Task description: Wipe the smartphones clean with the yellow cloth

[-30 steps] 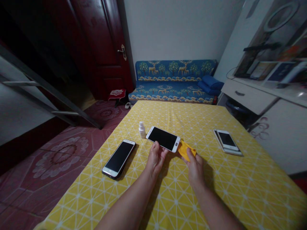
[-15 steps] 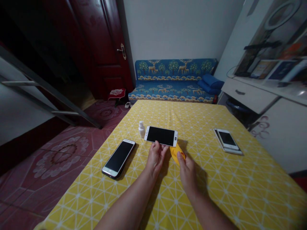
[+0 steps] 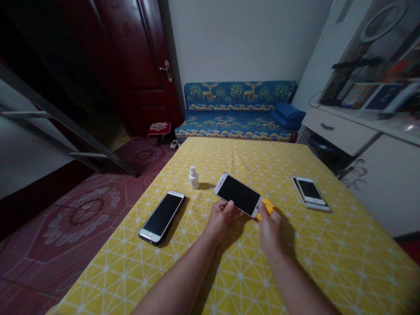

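My left hand [image 3: 222,217] grips the near edge of a white-framed phone [image 3: 239,194] with a dark screen, held tilted just above the yellow tablecloth [image 3: 249,271]. My right hand [image 3: 269,225] is closed on a folded yellow cloth [image 3: 268,205], pressed against the phone's right end. A small white bottle [image 3: 193,177] stands upright just left of the phone.
A black-screened phone [image 3: 162,216] lies at the table's left side, close to the edge. Two stacked white phones [image 3: 310,192] lie to the right. Beyond the table are a blue patterned sofa [image 3: 238,111], a dark red door [image 3: 131,57] and a white cabinet [image 3: 370,144] on the right.
The white-framed phone has moved right and turned clockwise in my left hand. My right hand has shifted right with the cloth, which is now at the phone's right end.
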The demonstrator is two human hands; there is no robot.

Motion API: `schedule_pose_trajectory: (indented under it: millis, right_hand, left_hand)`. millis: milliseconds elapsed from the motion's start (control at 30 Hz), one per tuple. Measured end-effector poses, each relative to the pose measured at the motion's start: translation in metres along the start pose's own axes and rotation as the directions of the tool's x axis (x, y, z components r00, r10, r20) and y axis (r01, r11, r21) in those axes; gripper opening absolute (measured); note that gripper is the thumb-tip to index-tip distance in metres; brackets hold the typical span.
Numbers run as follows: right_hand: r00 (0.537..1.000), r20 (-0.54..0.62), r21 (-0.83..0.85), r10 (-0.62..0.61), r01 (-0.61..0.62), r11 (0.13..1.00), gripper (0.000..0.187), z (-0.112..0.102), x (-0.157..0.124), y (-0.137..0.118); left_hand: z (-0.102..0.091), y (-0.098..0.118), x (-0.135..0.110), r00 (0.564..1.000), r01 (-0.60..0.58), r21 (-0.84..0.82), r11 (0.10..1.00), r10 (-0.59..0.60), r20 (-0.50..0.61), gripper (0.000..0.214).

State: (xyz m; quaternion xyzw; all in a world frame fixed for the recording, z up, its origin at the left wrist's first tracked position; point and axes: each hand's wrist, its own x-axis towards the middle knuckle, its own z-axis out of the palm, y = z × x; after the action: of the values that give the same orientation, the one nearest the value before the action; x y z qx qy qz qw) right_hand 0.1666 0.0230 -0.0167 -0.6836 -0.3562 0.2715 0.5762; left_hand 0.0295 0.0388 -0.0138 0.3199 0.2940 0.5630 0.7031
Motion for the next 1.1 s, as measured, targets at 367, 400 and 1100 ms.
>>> schedule_pose_trajectory:
  millis: [367, 400, 1100]
  right_hand:
    - [0.997, -0.012, 0.427, 0.076, -0.064, 0.902, 0.031, -0.01, 0.046, 0.022]
    - [0.996, 0.013, 0.44, 0.084, -0.081, 0.894, 0.032, -0.012, 0.048, 0.022]
    - [0.961, 0.228, 0.416, 0.154, -0.24, 0.877, 0.04, -0.024, 0.041, -0.005]
  left_hand:
    - [-0.006, 0.019, -0.011, 0.82, 0.3, -0.05, 0.953, -0.23, 0.524, 0.073]
    - [-0.007, 0.019, -0.01, 0.793, 0.367, -0.082, 0.926, -0.266, 0.548, 0.081]
    - [-0.007, 0.02, -0.007, 0.851, 0.412, -0.038, 0.91, -0.37, 0.373, 0.034]
